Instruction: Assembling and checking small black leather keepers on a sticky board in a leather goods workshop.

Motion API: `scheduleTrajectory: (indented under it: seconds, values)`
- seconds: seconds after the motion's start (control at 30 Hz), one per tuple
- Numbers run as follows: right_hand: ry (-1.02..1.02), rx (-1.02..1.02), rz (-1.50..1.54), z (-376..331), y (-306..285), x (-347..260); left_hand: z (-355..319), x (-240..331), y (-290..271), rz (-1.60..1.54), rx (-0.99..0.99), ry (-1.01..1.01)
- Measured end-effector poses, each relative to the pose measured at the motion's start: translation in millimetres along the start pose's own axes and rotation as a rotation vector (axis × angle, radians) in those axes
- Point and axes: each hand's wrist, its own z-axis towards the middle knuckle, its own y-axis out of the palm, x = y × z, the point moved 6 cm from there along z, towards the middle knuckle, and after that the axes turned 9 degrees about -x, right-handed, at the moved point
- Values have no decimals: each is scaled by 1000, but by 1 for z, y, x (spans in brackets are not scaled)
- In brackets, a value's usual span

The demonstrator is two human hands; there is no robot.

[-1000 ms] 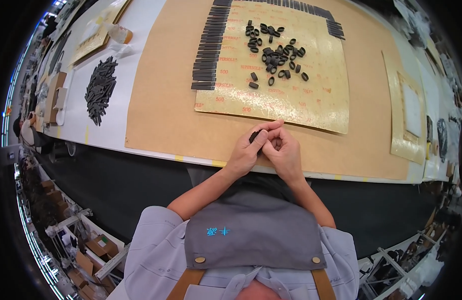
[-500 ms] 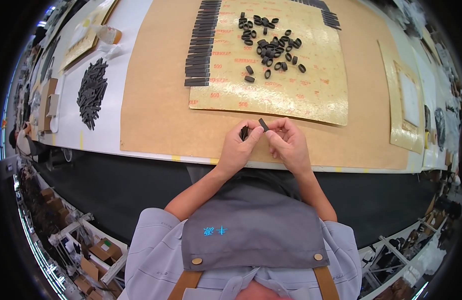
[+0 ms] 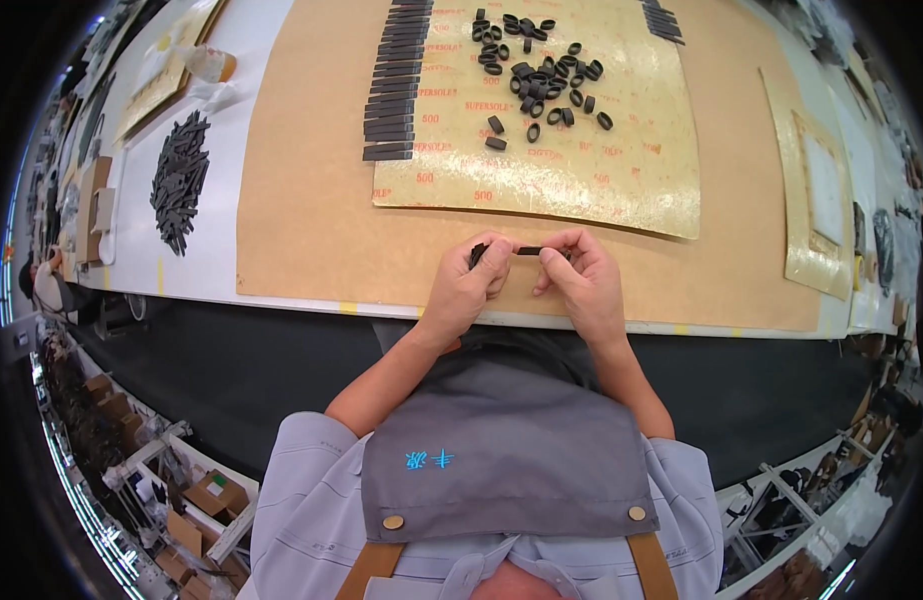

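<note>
Head camera, clock hours read from picture centre. Going left to right. At 9 I've got a co-worker (image 3: 49,285), small, at the rim. Just before 10, a cardboard box (image 3: 88,215) on the white table (image 3: 203,272). At 10, a heap of loose black strips (image 3: 181,183), lying every which way. Between 10 and 11, an orange tub (image 3: 221,67) beside clear plastic. Next is the brown mat (image 3: 306,200), which spreads across the middle of the table. At 11, a column of black strips (image 3: 388,97), stacked side by side along the left edge of the yellowish sheet (image 3: 601,192).

Near centre, I see the left hand (image 3: 468,283) curled around a bunch of strips (image 3: 477,255); ends poke out toward 11. Its thumb and finger are also at the 9 end of a single strip (image 3: 529,251), which lies level between both hands, above the mat's near edge. I can't tell if that strip is folded. Toward 1, black rings (image 3: 541,85) sit scattered on the sheet. The right hand (image 3: 587,283) pinches the strip's 3 end, thumb against forefinger, other fingers loosely bent. At 1, more strips (image 3: 663,22) along the sheet's edge. Between 2 and 3, a yellow board (image 3: 809,262) with a white panel (image 3: 815,190).
</note>
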Motion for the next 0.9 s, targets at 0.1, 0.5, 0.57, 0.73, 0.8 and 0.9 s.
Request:
scheduleTrajectory:
  seconds: [0.1,0.5,0.57,0.73,0.8,0.9]
  values:
    - [2,16,-82,-1,0,-4,1,0,1,155,-22,-8]
    - [172,-284,54,1,-1,-7,3,7,2,406,-59,-71]
    - [184,-277,62,2,-1,-5,3,6,2,407,-90,-110]
    - [235,-249,89,3,-3,-1,5,11,-1,416,-143,-241]
    - [270,-267,68,2,-2,-1,5,12,0,480,-161,-232]
    - [298,-265,46,1,-3,1,5,15,2,540,-168,-227]
